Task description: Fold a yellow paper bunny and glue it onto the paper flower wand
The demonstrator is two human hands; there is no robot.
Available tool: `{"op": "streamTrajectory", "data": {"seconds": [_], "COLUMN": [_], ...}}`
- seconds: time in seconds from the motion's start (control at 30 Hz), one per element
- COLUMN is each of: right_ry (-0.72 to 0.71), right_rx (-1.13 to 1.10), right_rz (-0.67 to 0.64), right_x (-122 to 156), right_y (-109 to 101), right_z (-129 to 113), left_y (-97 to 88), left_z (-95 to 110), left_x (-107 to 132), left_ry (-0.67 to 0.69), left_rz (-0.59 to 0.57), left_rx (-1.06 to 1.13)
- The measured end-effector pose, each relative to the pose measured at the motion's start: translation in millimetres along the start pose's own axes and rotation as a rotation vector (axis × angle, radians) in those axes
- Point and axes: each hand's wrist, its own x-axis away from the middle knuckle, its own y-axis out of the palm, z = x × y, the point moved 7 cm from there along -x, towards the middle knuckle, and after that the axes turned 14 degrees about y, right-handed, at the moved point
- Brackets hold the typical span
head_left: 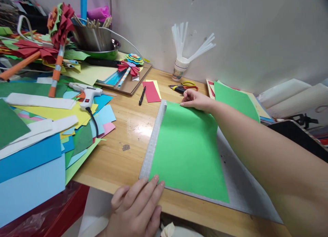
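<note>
a green sheet (188, 148) lies on a grey mat (238, 182) along the near side of a wooden counter (123, 165), its long axis running away from the person. the right grip (196, 99) reaches across to the far edge, thumb and finger pinched together on the paper toward its left end, the sheet extending nearward and to the right from there, slightly bowed beneath the hand. the left grip (135, 206), fingers straight and pinching nothing, sits at the near left corner, fingertips by the mat's rim; whether they press the paper is hard to tell. the sheet's left edge follows the mat's pale ruled strip, and bare mat shows on the right, under the forearm. bare wood opens to the left, as far as the scraps (48, 153). beyond the far edge, room is tighter: pliers (179, 89) lie just past the right grip, with a red card (151, 92) and pen (142, 95) farther left.
</note>
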Motion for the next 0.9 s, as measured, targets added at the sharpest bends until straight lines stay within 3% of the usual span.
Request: {"op": "streamTrajectory", "data": {"seconds": [0.1, 0.23, 0.47, 0.9], "right_ry": [-0.013, -0.032, -0.088, -0.079], "right_rx": [0.026, 0.057, 0.090, 0.114], "right_rz": [-0.013, 0.109, 0.240, 0.275], "right_x": [0.1, -0.8, 4.3, 7.2], "right_y": [-5.0, -7.6, 6.5, 9.2], "right_z": [2.0, 6.8, -4.1, -3.9], "left_y": [-0.4, -1.8, -4.3, -8.8], "left_z": [0.9, 1.3, -1.2, -7.4], "left_x": [-1.3, -0.7, 6.7, 11.9], "left_ry": [0.009, 0.026, 0.000, -0.056], "left_rz": [-0.014, -0.003, -0.035, -0.017], "left_rx": [-0.021, -0.062, -0.071, -0.014]}}
